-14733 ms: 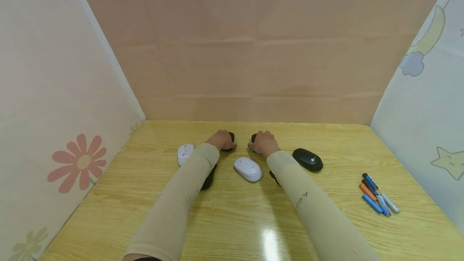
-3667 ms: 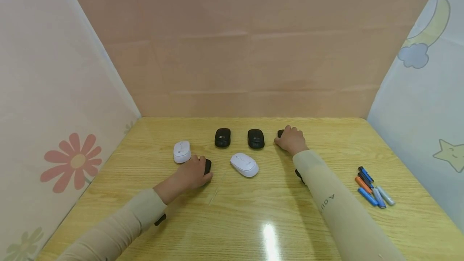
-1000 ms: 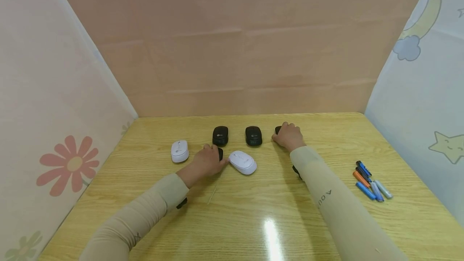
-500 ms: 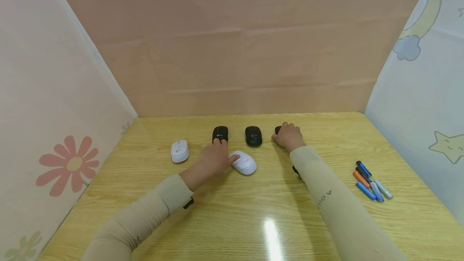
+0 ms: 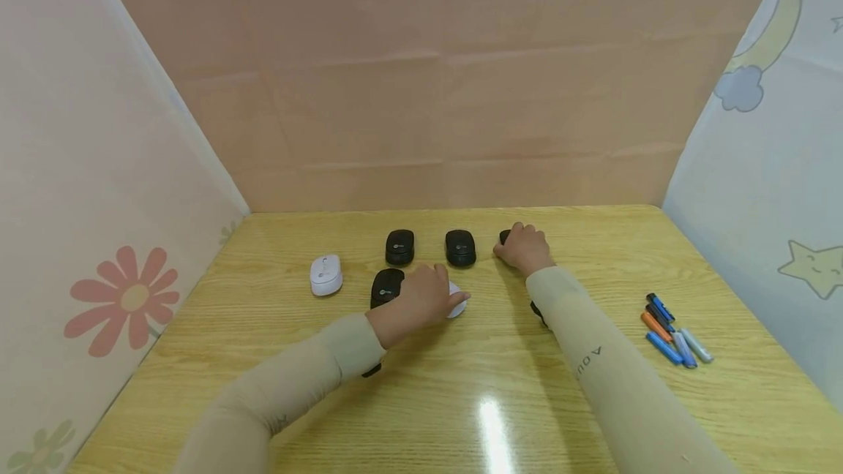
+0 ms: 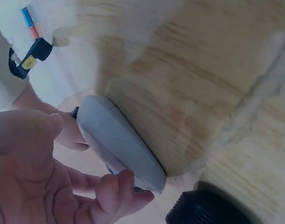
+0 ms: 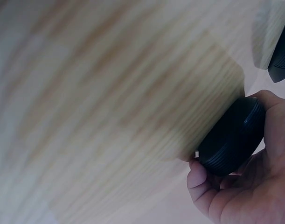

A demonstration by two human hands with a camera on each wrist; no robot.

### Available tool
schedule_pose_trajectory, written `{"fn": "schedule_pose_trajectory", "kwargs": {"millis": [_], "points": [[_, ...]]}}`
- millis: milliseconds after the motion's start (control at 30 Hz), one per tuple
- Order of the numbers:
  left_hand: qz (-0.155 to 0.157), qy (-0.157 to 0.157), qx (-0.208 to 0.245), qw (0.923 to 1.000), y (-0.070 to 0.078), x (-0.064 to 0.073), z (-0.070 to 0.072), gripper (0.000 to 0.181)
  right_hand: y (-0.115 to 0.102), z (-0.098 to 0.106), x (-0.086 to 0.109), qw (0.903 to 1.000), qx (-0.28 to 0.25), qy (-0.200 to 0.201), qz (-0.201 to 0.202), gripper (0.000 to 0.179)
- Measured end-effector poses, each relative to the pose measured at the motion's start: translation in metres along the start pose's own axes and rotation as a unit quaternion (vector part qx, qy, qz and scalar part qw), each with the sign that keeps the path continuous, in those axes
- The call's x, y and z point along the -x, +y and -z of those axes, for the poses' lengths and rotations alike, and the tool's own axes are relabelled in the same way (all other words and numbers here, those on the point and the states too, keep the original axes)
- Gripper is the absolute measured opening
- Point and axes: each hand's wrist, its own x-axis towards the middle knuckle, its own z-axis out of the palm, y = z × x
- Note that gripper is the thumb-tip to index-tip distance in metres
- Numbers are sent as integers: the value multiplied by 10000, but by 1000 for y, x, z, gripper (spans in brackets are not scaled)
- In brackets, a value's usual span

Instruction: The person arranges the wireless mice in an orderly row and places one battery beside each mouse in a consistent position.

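My left hand (image 5: pixel 424 295) hovers over a white computer mouse (image 5: pixel 456 301), its thumb stretched out to the right. In the left wrist view the loosely bent fingers lie close to that white mouse (image 6: pixel 121 140); whether they touch is unclear. Just left of this hand rests a black mouse (image 5: pixel 385 286), partly hidden by it. Farther right, my right hand (image 5: pixel 525 249) grips another black mouse (image 5: pixel 505 235) on the table; in the right wrist view thumb and fingers hold the sides of this black mouse (image 7: pixel 233 135).
Two black mice, one left (image 5: pixel 399 246) and one right (image 5: pixel 460 247), stand at the back of the wooden table (image 5: pixel 421 415). A second white mouse (image 5: pixel 326 274) lies at left. Several markers (image 5: pixel 661 326) are bunched at right. Walls border the back and sides.
My left hand has let go of a black mouse behind which it leaves it in front of the back-left one, and shifted right over the white mouse. The right hand keeps its grip unmoved.
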Motion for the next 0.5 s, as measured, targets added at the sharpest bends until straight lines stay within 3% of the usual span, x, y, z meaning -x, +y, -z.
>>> {"fn": "schedule_pose_trajectory", "kwargs": {"millis": [233, 500], "points": [[167, -39, -293, 9994, 8, -6, -2, 83, -1, 0, 0, 10000, 49, 27, 26, 70], [45, -149, -664, 9977, 10, -10, -8, 80, 0, 2, 1, 10000, 61, 3, 46, 70]]}}
